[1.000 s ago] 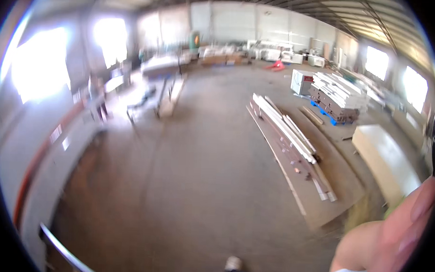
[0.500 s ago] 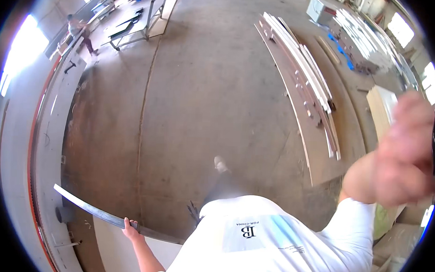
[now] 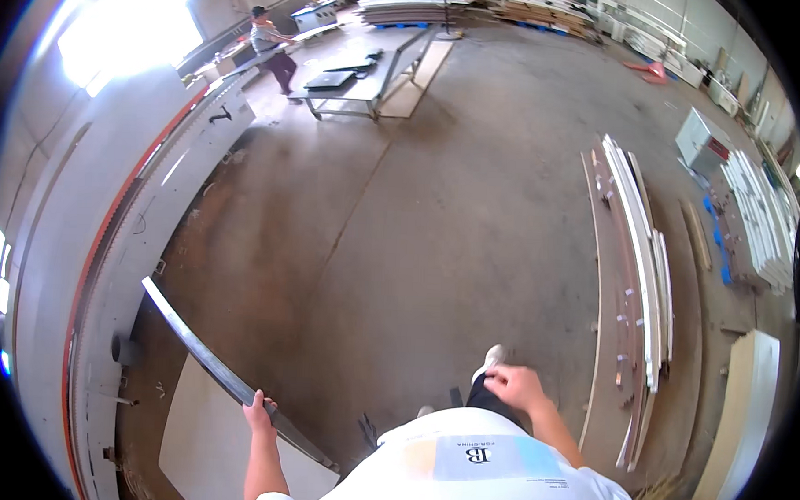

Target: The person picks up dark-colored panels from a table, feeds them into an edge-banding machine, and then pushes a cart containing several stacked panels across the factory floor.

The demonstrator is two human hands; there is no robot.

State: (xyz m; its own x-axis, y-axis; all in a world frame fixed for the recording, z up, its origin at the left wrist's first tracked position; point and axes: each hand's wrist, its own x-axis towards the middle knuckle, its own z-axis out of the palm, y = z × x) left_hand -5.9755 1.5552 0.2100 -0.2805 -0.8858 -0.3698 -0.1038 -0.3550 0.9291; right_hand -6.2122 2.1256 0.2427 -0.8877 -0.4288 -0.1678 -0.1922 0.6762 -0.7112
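Note:
My left hand (image 3: 259,414) is closed around a long, narrow grey strip (image 3: 207,358), probably metal, with a pale far end. The strip slants from beside the long white machine at the left back toward my left hip. Below it, a large white panel (image 3: 191,428) lies low on my left. In front of my waist hangs my right hand (image 3: 517,386), its fingers loosely curled with nothing visible in them. One white shoe (image 3: 495,355) shows just past that hand.
A long white machine (image 3: 145,232) with a red edge runs along my left. On the right lie brown boards and white strips (image 3: 634,240), with a panel stack (image 3: 733,420) nearer. Ahead are a wheeled metal table (image 3: 348,94) and a person (image 3: 270,51) beside a bench.
My right hand has dropped from high at the right edge to my waist. The view has swung right and up. My left hand still grips the grey strip.

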